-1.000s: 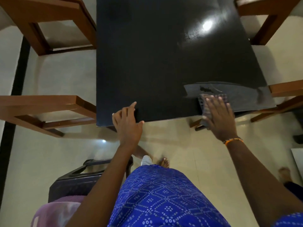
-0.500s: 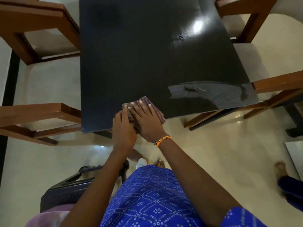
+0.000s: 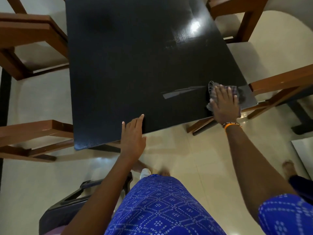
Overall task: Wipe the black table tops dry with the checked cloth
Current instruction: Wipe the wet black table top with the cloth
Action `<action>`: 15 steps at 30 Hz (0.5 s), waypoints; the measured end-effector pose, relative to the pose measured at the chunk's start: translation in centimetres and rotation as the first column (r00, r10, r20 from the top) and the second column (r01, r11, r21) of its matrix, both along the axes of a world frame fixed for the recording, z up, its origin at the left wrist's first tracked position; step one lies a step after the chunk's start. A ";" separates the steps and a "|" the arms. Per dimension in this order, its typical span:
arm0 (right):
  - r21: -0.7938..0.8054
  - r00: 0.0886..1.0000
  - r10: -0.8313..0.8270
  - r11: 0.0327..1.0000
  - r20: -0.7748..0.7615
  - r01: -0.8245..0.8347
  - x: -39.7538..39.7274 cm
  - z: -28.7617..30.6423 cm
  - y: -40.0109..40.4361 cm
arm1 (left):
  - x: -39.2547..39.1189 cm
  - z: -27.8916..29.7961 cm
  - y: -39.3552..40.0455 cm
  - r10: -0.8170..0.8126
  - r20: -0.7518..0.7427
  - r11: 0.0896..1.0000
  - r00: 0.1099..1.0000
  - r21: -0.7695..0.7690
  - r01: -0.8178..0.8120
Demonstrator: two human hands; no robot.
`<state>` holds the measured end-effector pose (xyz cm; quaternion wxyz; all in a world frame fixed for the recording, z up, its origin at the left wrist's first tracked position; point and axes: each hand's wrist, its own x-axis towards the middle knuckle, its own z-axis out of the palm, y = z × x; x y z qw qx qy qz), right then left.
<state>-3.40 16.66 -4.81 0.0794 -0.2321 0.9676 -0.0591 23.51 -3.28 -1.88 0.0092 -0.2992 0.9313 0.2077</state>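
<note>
Here we stand over the black table (image 3: 135,65), its square top matt and dark, with a bright glare toward the far right and a pale wet streak (image 3: 183,93) running leftward from where our right hand works. Brown wooden chairs (image 3: 33,34) ring the table on a cream tiled floor (image 3: 186,158). Our blue patterned clothing (image 3: 160,206) fills the bottom of the view. The checked cloth (image 3: 232,89) is bunched at the table's near right corner, grey and dark in small squares, its edges showing past our fingertips and beside the thumb. Our right hand (image 3: 223,106) lies flat and spread on it, pressing rather than gripping. Our left hand (image 3: 133,134) rests open on the near edge, well left of the cloth, holding nothing. An orange band (image 3: 231,125) circles the right wrist.
</note>
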 end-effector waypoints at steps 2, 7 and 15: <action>-0.021 0.997 -0.074 0.997 0.002 0.074 2.1 0.0 -2.5 | 0.0 -0.1 0.1 0.021 -0.018 1.000 1.000 0.013 -0.021; -0.064 0.952 0.304 0.952 0.045 -0.301 10.8 -0.2 -12.4 | 0.0 -0.4 0.5 0.099 -0.100 0.990 0.990 0.115 -0.087; -0.021 0.823 0.567 0.824 0.031 -0.566 6.3 0.1 -12.7 | -1.8 -0.1 1.8 0.064 -0.120 0.994 0.991 0.095 -0.053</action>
